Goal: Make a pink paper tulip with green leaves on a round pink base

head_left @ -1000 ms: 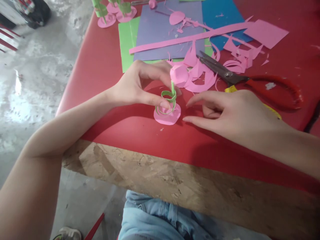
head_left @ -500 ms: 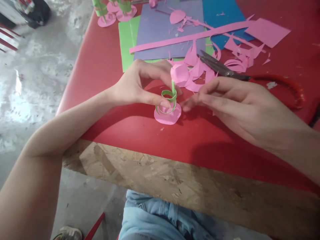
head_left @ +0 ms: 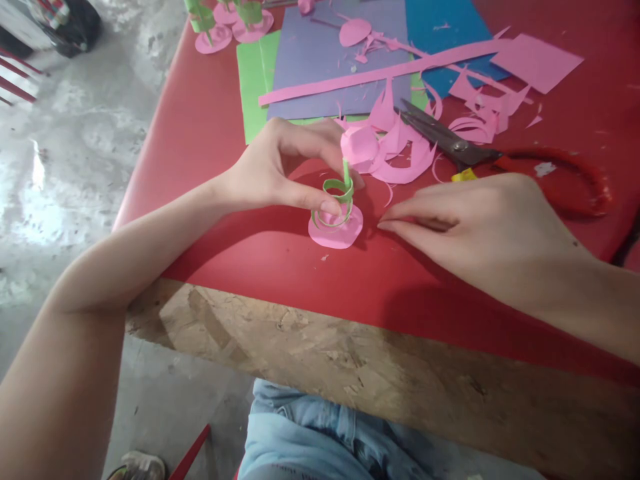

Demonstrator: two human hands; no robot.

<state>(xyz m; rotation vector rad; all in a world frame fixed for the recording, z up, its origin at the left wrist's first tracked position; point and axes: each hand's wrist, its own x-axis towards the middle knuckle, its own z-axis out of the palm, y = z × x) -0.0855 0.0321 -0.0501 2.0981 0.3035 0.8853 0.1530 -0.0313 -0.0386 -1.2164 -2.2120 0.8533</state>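
Note:
A small paper flower (head_left: 360, 148) stands upright on the red table, with a pink head, a green stem and a curled green strip (head_left: 339, 191) above a round pink paper base (head_left: 336, 235). My left hand (head_left: 295, 163) grips it low down, the thumb pressing at the green curl; the other fingers are partly hidden behind. Just right of the base, my right hand (head_left: 465, 233) is low over the table with thumb and fingertips pinched together. Whatever is between those fingertips, if anything, is too small to make out.
Scissors (head_left: 467, 152) with red handles lie behind my right hand among pink paper scraps (head_left: 405, 157). Purple (head_left: 340, 60), green (head_left: 255, 87) and blue paper sheets (head_left: 450, 33) lie further back, crossed by a pink strip (head_left: 385, 75). Several finished-looking paper pieces (head_left: 253, 25) stand at the far left.
My right hand has turned, drawn slightly back toward me, and its fingertips have come together in a pinch. My left hand and the paper flower have stayed in place.

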